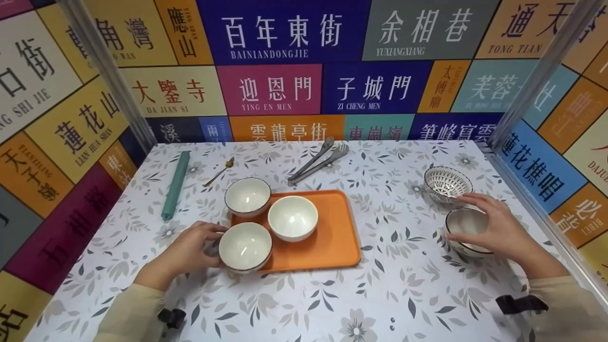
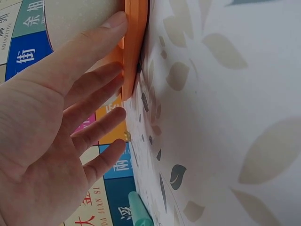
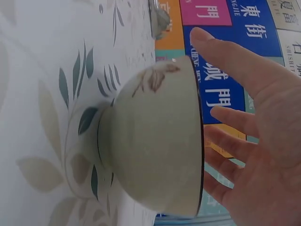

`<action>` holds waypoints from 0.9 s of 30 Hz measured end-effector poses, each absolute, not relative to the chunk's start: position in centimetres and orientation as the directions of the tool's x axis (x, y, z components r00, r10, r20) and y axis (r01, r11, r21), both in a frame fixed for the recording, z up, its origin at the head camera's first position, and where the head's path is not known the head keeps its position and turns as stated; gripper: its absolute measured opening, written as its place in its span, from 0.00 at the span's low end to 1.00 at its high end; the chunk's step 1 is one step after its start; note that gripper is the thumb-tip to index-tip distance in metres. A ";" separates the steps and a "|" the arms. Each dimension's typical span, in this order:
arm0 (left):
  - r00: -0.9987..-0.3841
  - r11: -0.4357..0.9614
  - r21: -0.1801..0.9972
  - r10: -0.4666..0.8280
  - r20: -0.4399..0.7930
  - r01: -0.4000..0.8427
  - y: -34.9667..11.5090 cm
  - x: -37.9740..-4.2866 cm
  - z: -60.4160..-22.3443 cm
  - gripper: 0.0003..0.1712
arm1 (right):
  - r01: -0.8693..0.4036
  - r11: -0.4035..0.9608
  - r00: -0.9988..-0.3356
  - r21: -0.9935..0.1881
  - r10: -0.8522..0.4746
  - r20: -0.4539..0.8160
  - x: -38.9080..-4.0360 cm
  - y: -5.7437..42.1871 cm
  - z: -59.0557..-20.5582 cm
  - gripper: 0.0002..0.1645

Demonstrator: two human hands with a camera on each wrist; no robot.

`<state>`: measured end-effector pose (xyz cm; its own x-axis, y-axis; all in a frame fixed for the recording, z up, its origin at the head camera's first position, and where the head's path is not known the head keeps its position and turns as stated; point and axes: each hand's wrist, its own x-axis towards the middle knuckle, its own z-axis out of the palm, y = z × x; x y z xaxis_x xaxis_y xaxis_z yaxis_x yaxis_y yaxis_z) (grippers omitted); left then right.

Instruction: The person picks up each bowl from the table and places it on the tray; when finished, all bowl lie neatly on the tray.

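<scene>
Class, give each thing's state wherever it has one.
Left hand: fingers spread
Right hand: thumb spread
Near left bowl: upright, empty
Near right bowl: upright
Far left bowl: upright, empty
Middle bowl: upright, empty
Patterned bowl: upright, empty
Tray: face up
Tongs: open
Teal roll: lying down
Utensil: lying flat

One high overview, two close wrist views turned on their sides.
The head camera looks forward and down over the white, leaf-printed table point(image 1: 304, 308), far enough back to include the wall of multicoloured lettered panels point(image 1: 285, 28). The left wrist camera sits low and close to the left hand point(image 1: 190, 249), tabletop at picture right; it shares the orange rectangular tray point(image 1: 332, 237) with the head view. The right wrist camera, near the right hand point(image 1: 503, 232), has the tabletop at left and faces the cream, dark-rimmed round bowl point(image 3: 155, 141) side-on; the head view sees that bowl from above.
</scene>
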<state>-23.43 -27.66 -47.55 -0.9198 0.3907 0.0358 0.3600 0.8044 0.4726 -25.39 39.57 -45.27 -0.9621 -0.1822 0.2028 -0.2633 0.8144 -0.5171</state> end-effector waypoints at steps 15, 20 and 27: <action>-0.918 0.800 0.482 0.395 0.023 0.356 -27.5 -23.4 -47.4 0.32 | -0.219 0.847 -0.974 -0.485 -0.221 0.053 -24.4 43.1 -45.7 0.68; -0.913 0.798 0.471 0.405 0.042 0.376 -27.5 -23.5 -47.3 0.32 | -0.224 0.844 -0.972 -0.487 -0.227 0.054 -24.1 43.6 -45.8 0.67; -0.909 0.795 0.463 0.412 0.063 0.393 -27.5 -23.4 -47.4 0.30 | -0.255 0.840 -0.967 -0.479 -0.235 0.102 -24.4 43.5 -45.9 0.66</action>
<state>-23.38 -27.54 -47.42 -0.9089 0.4122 0.0631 0.3925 0.7946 0.4631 -24.37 43.50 -45.91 -0.9666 -0.2350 0.1022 -0.2549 0.8403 -0.4785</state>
